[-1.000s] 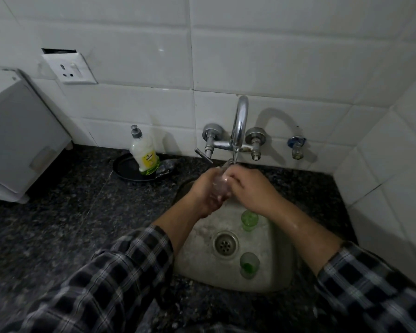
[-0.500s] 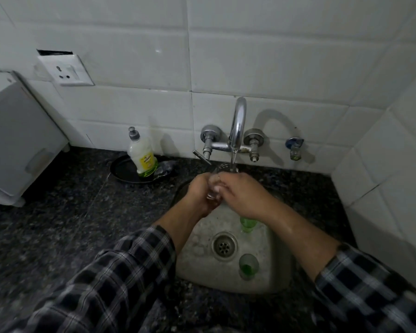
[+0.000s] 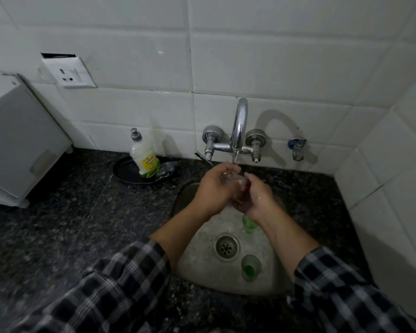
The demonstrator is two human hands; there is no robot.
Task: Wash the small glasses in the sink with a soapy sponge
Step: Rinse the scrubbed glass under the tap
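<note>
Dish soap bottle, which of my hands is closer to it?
Left. The left hand is under the tap, right of the bottle; the right hand sits farther right, beyond the left.

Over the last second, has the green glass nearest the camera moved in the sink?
No. The green glass sits at the same spot, just right of the drain on its near side, as in both earlier pictures.

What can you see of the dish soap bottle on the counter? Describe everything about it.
The dish soap bottle is pale plastic with a grey cap, a yellow label and green liquid low inside. It stands upright in a shallow black dish on the dark speckled counter, left of the tap.
</note>
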